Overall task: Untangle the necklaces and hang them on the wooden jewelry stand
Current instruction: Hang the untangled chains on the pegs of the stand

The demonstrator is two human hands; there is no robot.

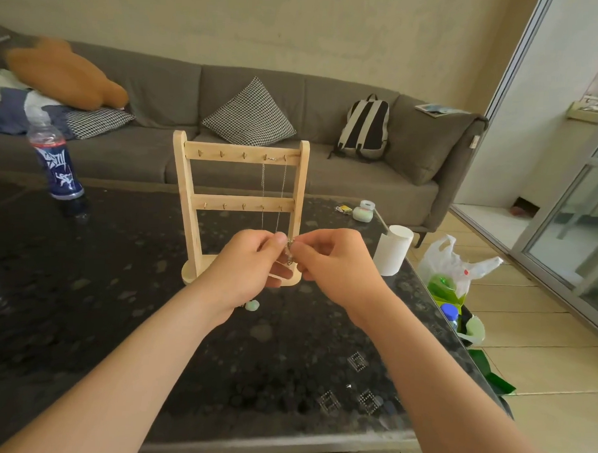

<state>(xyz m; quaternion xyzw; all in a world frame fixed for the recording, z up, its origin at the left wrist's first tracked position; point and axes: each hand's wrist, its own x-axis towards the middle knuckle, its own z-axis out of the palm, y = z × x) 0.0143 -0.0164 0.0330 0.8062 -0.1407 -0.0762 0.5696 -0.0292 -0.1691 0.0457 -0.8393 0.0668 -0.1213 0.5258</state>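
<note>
The wooden jewelry stand point(239, 204) is upright on the dark table point(85, 286), with two rows of small hooks. One thin silver necklace point(263, 187) hangs from hooks at the right of the top bar. In front of the stand's base, my left hand point(252, 262) and my right hand point(327, 257) pinch a tangled silver chain point(289, 249) between their fingertips. A pale green pendant point(252, 305) dangles below my left hand.
A blue-labelled bottle point(57, 163) stands at the table's far left. A white cup point(393, 250), a tape roll point(366, 208) and a small packet point(344, 209) sit near the right edge. Plastic bags point(455, 265) lie on the floor to the right. A grey sofa point(294, 131) is behind.
</note>
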